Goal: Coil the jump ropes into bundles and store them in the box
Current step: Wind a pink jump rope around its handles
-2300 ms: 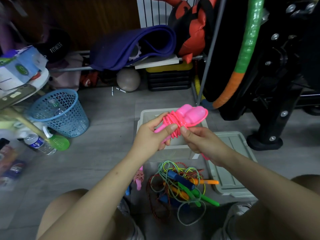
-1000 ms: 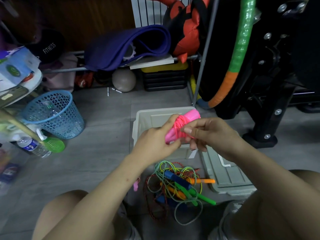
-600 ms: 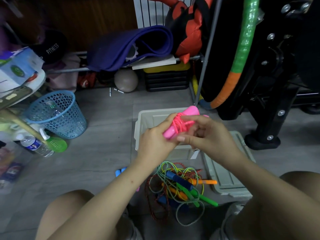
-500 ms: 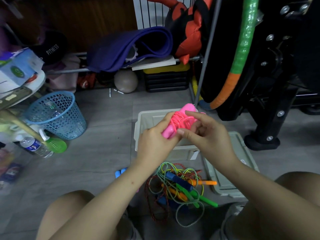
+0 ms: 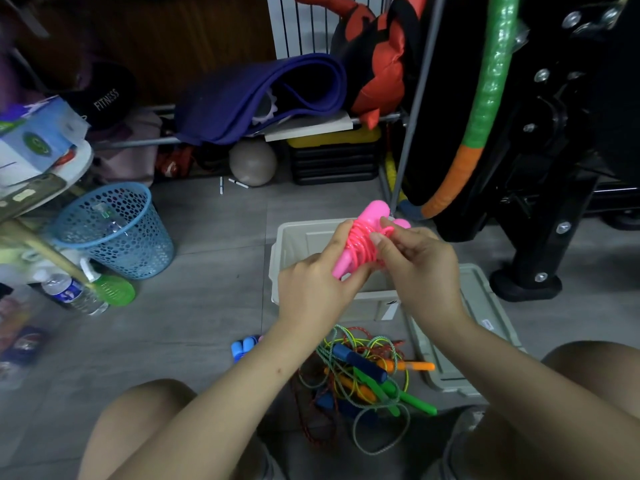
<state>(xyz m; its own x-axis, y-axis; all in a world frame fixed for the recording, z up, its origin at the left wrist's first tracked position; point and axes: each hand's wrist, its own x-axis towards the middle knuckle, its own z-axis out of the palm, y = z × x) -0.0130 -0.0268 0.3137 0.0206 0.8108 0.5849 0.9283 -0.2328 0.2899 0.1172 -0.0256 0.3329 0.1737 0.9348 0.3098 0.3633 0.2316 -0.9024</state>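
Since half a second ago my right hand (image 5: pixel 420 268) has shifted its grip to tuck the cord while my left hand (image 5: pixel 313 289) clenches the pink jump rope (image 5: pixel 360 244) above the box (image 5: pixel 294 237); bundle nearly stowable.

The box (image 5: pixel 294 244) sits on the floor (image 5: pixel 207 271) ahead of the person's knees, its lid (image 5: pixel 485 306) lying just to its right, a tangle of jump ropes (image 5: pixel 363 375) in front of it, a mesh basket (image 5: pixel 114 233) well to its left, and a rolled mat (image 5: pixel 259 95) behind on a shelf (image 5: pixel 311 128).
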